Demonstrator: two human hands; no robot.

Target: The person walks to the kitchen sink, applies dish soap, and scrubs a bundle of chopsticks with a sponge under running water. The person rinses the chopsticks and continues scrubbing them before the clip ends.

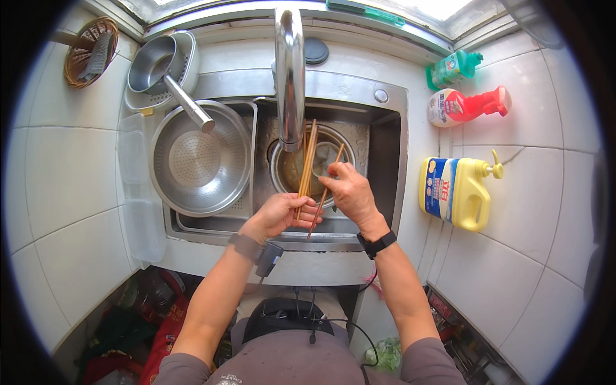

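My left hand [291, 211] holds a small bundle of wooden chopsticks [308, 163] between thumb and fingers, their far ends pointing away from me over the sink. Apart from the bundle, a darker chopstick [325, 192] is pinched in my right hand [350, 190], slanting down past my left fingertips. Below both hands a round metal bowl [351, 156] sits in the stainless steel sink [385, 163]. It contains cloudy water and a pale round dish [329, 153], partly hidden by the chopsticks. The chrome faucet [289, 82] arches over the bowl, and no running water can be seen.
A metal colander [195, 159] covers the sink's left side, with a saucepan [156, 67] behind it. To the right lie a yellow pump bottle [457, 192], a red-and-white spray bottle [462, 107] and a green bottle [452, 70]. A clear plastic container [137, 192] stands left.
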